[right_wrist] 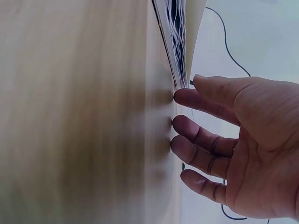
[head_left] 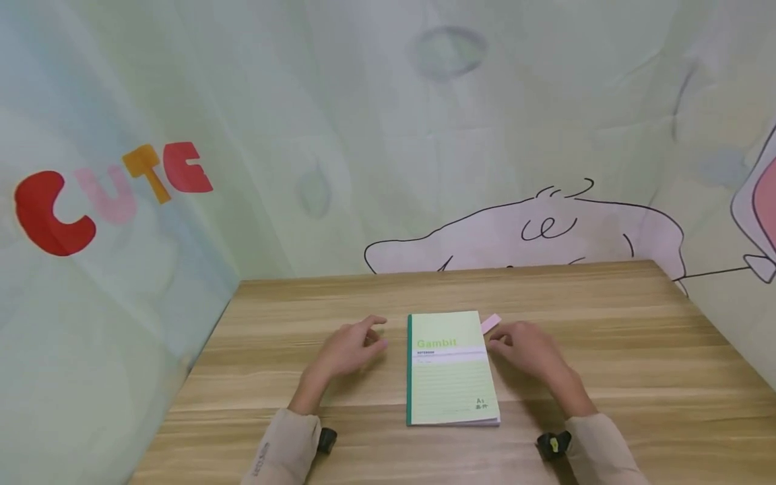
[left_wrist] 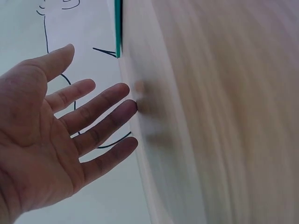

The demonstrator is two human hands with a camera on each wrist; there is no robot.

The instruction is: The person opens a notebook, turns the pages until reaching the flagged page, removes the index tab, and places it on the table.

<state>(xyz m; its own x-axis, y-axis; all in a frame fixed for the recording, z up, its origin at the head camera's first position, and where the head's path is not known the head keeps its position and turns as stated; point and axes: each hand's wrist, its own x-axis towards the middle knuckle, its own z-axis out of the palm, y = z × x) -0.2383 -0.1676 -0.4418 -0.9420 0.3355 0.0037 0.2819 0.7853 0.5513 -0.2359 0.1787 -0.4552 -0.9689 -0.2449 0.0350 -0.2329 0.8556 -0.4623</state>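
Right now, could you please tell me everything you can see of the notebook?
The notebook has a pale green, paper-like cover marked Gambit, a whitish band and a green spine on its left. Closed, it lies on the table, pages wavy. A pink slip shows at its upper right edge; whether the right hand touches the notebook is unclear.
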